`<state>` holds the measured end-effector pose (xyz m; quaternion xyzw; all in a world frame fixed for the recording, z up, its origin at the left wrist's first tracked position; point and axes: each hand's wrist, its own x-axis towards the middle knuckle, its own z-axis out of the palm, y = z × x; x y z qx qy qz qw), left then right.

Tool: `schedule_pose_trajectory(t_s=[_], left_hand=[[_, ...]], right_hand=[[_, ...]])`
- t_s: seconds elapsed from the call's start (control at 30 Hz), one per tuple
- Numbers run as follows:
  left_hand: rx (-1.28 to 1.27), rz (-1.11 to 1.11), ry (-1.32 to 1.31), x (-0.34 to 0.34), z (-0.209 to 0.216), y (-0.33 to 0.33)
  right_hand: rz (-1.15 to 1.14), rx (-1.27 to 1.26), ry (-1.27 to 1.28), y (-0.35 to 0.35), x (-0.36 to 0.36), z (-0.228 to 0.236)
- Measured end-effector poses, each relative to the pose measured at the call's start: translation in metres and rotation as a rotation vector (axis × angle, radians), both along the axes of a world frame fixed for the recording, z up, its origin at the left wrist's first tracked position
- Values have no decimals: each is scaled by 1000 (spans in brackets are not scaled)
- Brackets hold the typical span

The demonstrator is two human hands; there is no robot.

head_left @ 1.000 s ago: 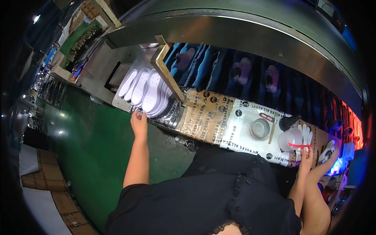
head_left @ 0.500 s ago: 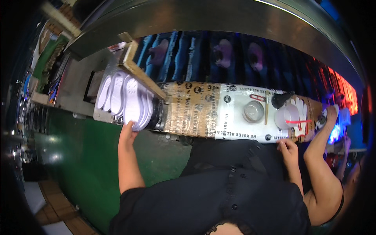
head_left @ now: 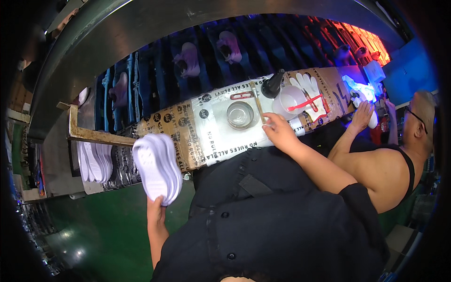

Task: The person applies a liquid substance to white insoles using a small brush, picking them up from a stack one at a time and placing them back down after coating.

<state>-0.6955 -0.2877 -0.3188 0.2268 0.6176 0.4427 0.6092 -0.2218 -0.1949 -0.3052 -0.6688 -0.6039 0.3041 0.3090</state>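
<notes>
My left hand (head_left: 156, 207) grips the near end of a small stack of pale lavender shoe soles (head_left: 157, 164), held up off the worktop at its left front edge. The soles lie flat against one another. More soles (head_left: 95, 162) stand behind them at the far left of the bench. My right hand (head_left: 281, 134) reaches over the white sheet, thumb and fingers pinched at the near end of a thin wooden brush (head_left: 256, 101). Just left of it sits a round clear bowl (head_left: 240, 115).
Beyond the bench runs a dark rack conveyor carrying shoes (head_left: 187, 60). A wooden bracket (head_left: 101, 136) juts over the bench. To the right are a black bottle (head_left: 272, 86), a translucent cup (head_left: 289, 101) with a red-handled brush, and white gloves (head_left: 307, 84). A co-worker (head_left: 371, 160) sits close on my right.
My left hand has lifted several soles off the pile and brought them nearer. My right hand has moved from the bench's front edge onto the brush. The view has swung right.
</notes>
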Motion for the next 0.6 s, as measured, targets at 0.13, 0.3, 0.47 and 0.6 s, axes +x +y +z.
schedule_pose_trajectory(t_s=[0.13,0.3,0.47,0.6], left_hand=[[87,-92,-100,27,-24,54],[-9,-127,-33,62,-22,92],[-55,-137,80,64,-12,85],[-50,-181,80,72,-9,77]], right_hand=[[88,188,-381,32,-6,-27],[17,2,-414,53,-14,-31],[-27,93,-271,51,-13,-26],[4,199,-232,19,-5,4]])
